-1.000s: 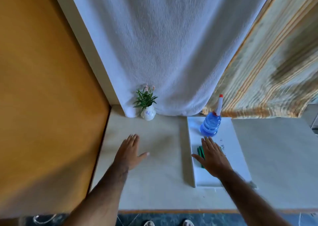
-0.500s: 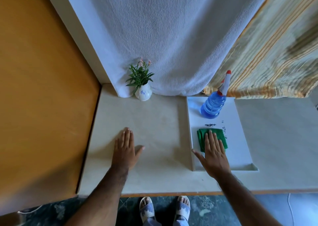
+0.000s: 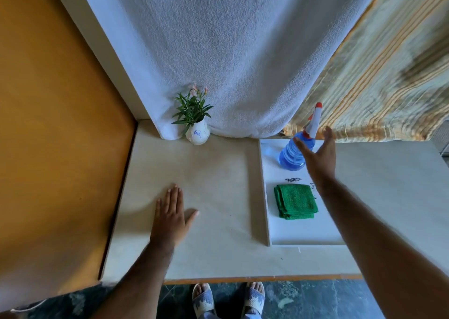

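Note:
A blue spray bottle (image 3: 290, 157) with a white and red nozzle stands at the far end of a white tray (image 3: 303, 233). My right hand (image 3: 318, 156) is spread open just right of the bottle, thumb in front of it, not gripping it. A folded green cloth (image 3: 295, 201) lies flat in the middle of the tray, nearer me than the hand. My left hand (image 3: 171, 215) rests flat, palm down, on the pale table (image 3: 218, 173) to the left of the tray.
A small white vase with a green plant (image 3: 196, 124) stands at the back of the table against a hanging white towel (image 3: 230, 51). A striped curtain (image 3: 376, 76) hangs at the right. An orange panel (image 3: 56, 124) borders the table's left side. My sandalled feet (image 3: 228, 299) show below the front edge.
My right hand has lifted off the green cloth and moved forward to the spray bottle. The left hand stays flat on the table.

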`<state>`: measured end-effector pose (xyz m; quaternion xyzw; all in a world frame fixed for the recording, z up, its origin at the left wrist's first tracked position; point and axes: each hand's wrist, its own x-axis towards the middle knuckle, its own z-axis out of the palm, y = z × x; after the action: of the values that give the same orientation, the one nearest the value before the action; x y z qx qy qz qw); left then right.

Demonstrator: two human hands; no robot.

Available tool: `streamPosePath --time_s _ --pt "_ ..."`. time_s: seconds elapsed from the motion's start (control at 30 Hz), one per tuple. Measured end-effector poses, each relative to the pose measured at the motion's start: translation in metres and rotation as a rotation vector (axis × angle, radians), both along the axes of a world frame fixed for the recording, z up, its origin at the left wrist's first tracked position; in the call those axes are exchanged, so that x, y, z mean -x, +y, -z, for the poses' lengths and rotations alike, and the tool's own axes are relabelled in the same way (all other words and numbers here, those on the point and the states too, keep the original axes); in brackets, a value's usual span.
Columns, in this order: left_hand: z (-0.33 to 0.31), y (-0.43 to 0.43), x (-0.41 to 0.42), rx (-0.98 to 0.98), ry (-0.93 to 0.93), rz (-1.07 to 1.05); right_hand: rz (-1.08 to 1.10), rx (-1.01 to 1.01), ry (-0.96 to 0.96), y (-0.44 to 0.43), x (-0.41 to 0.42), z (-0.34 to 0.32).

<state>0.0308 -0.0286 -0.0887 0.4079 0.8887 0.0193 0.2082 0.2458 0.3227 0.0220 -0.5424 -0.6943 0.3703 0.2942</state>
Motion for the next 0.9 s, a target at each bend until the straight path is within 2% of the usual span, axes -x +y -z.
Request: streamPosePath --time_s 0.17,0.47,0.6,0.73,0.9 --pt "0.009 0.001 0.002 0.036 0.034 -0.010 -0.061 0.017 0.084 0.023 0.020 -0.004" --pt "0.010 -0.001 0.001 0.035 0.042 -0.001 0.022 0.013 0.294 0.029 0.035 0.011" --pt "0.011 -0.001 0.001 0.025 0.051 -0.004 0.000 -0.010 0.280 0.026 0.041 -0.001" --pt "0.013 -0.003 0.001 0.022 0.058 -0.004 -0.161 -0.039 0.259 0.010 0.066 -0.022" --pt "0.015 -0.002 0.000 0.012 0.070 -0.002 -0.280 0.027 0.235 -0.035 0.110 -0.026"
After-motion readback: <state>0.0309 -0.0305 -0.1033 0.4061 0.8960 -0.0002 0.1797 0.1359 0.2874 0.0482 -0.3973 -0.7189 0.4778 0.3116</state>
